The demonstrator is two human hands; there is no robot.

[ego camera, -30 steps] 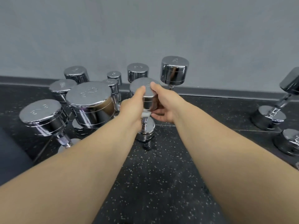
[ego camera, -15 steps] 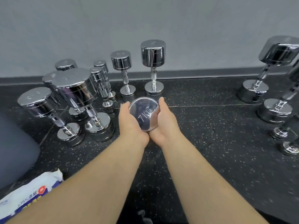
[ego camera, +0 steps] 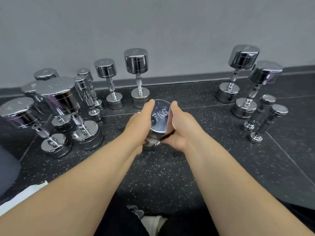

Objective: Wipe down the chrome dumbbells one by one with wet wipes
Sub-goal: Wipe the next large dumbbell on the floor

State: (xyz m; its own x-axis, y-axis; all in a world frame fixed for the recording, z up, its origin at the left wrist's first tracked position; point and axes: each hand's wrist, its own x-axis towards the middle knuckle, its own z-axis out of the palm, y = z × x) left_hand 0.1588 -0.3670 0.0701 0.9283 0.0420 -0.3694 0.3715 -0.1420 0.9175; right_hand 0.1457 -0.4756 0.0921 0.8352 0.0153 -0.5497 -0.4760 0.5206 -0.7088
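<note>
A chrome dumbbell marked 7KG (ego camera: 160,116) stands on end on the black speckled floor, in front of the back row. My left hand (ego camera: 138,125) wraps its top head from the left, thumb pointing up along the rim. A bit of white wet wipe (ego camera: 150,142) shows under that hand against the dumbbell's lower part. From the right, my right hand (ego camera: 181,128) grips the same head, its fingers curled underneath. The handle and lower head are mostly hidden by my hands.
Several chrome dumbbells stand on end at the left (ego camera: 58,97) and along the wall (ego camera: 136,62); more stand at the right (ego camera: 243,57). A wipes pack (ego camera: 25,193) lies at the bottom left. A crumpled white wipe (ego camera: 153,222) lies near my legs.
The 7KG dumbbell has come out of the left cluster towards me into open floor. My hands shifted from its handle area to both sides of the top head.
</note>
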